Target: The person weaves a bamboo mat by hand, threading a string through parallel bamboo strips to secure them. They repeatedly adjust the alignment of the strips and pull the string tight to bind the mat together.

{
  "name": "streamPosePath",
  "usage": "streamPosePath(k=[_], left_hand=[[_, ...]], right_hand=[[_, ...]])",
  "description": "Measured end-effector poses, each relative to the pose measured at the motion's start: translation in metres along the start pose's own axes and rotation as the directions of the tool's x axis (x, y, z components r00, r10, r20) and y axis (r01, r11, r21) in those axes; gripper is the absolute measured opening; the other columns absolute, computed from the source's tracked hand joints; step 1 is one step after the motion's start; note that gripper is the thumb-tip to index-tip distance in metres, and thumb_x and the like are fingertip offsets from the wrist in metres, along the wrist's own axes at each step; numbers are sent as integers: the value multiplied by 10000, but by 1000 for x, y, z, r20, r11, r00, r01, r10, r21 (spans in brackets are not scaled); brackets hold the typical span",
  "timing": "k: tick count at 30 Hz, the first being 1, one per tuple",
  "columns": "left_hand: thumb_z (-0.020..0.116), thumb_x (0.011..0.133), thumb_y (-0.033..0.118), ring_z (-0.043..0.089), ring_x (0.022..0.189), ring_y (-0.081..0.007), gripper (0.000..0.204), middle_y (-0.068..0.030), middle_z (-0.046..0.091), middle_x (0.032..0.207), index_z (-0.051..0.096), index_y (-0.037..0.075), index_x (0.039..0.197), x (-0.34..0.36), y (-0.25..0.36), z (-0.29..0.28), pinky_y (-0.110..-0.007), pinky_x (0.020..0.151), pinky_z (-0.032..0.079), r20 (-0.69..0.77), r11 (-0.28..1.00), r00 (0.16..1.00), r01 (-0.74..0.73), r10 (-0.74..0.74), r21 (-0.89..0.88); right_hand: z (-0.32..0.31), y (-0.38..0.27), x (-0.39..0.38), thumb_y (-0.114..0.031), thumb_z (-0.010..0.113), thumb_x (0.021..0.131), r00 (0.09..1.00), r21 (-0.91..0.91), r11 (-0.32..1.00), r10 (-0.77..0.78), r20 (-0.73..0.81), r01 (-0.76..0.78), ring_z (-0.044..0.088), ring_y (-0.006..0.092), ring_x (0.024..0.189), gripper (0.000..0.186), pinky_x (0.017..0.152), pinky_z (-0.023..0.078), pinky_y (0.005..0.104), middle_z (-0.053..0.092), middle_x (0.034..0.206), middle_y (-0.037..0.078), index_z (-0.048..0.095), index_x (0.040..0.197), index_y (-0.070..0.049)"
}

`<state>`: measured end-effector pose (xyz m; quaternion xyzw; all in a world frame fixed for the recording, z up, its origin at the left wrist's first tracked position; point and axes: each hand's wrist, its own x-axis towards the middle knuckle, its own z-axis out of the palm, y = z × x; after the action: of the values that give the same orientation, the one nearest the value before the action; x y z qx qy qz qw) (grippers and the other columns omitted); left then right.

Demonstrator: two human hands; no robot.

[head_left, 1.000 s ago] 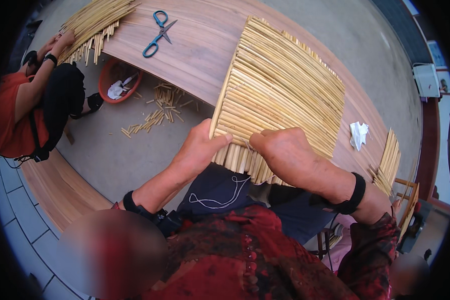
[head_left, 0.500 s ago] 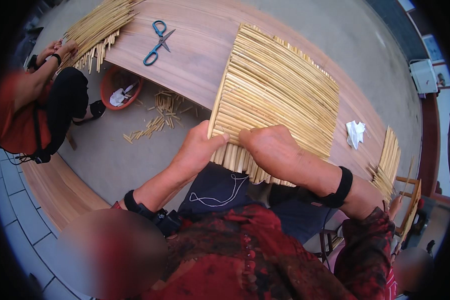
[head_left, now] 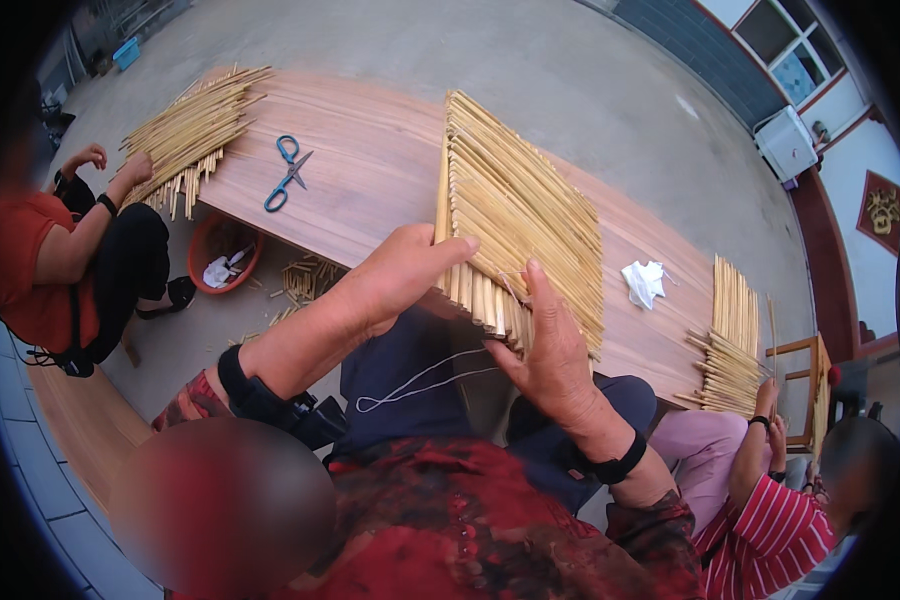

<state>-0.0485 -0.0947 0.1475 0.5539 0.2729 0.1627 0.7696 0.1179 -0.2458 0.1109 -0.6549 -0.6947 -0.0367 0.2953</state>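
Observation:
A mat of straw-coloured stalks [head_left: 540,200] tilts in front of me, its cut ends toward my body. My left hand [head_left: 400,275] grips its near left edge, thumb on top and the other fingers hidden beneath. At the near right, my right hand [head_left: 562,365] holds the mat around the cut ends, one digit lying over the stalks and others below. A thin white string [head_left: 505,285] crosses the stalks by that hand. More white string [head_left: 400,392] hangs in a loop over my dark trousers.
On the wooden table [head_left: 370,150] lie blue-handled scissors [head_left: 288,173], crumpled white tissue [head_left: 643,284] and stalk bundles at left [head_left: 195,130] and right [head_left: 735,310]. A person [head_left: 65,240] sits left, another [head_left: 770,520] right. An orange-red basin [head_left: 200,265] and cut pieces [head_left: 308,280] lie below.
My right hand has turned from a closed grip above the mat's near edge to a looser hold around the cut ends. String now shows across the stalks. My view has shifted, showing more at right.

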Motion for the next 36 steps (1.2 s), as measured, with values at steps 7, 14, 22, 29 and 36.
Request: streamPosePath(k=[7, 14, 22, 29, 36], left_hand=[[470, 1017, 446, 710, 730, -206, 494, -136, 701, 870, 593, -29, 1084, -10, 64, 42, -285, 628, 552, 234, 968, 961, -188, 147, 164], [554, 994, 181, 584, 681, -108, 191, -49, 636, 740, 598, -2, 966, 26, 84, 53, -257, 661, 492, 22, 517, 539, -817, 842, 255], [689, 823, 48, 560, 1134, -305, 287, -150, 605, 1177, 585, 10, 1088, 22, 64, 50, -374, 968, 455, 80, 257, 395, -724, 915, 640], [750, 757, 47, 391, 1366, -330, 646, -164, 445, 1431, 467, 55, 1337, 13, 75, 57, -405, 1129, 329, 199, 83, 315, -694, 928, 715], [817, 729, 149, 269, 1442, -340, 899, -152, 312, 1525, 323, 96, 1478, 7, 91, 67, -513, 1163, 230, 289, -39, 288, -644, 913, 764]], right_hand=[[-72, 8, -3, 43, 641, 805, 978, 149, 969, 206, -40, -198, 646, 311, 1068, 755, 911, 511, 386, 601, 1229, 214, 329, 1486, -52], [-166, 25, 6, -3, 558, 957, 914, 474, 873, 283, -292, -119, 590, 115, 1053, 382, 898, 470, 252, 656, 1121, 61, 514, 1337, 7], [-178, 22, -5, -53, 575, 981, 876, 522, 850, 306, -373, -75, 544, 77, 968, 235, 870, 441, 229, 633, 1038, 24, 593, 1204, 17], [-178, 15, -2, -64, 571, 990, 889, 529, 847, 279, -363, -50, 533, 82, 971, 239, 873, 428, 220, 625, 1046, 27, 584, 1213, 20], [-183, 2, -3, -68, 572, 990, 901, 543, 839, 269, -341, -45, 530, 71, 937, 232, 845, 431, 212, 623, 1022, 17, 586, 1204, 21]])
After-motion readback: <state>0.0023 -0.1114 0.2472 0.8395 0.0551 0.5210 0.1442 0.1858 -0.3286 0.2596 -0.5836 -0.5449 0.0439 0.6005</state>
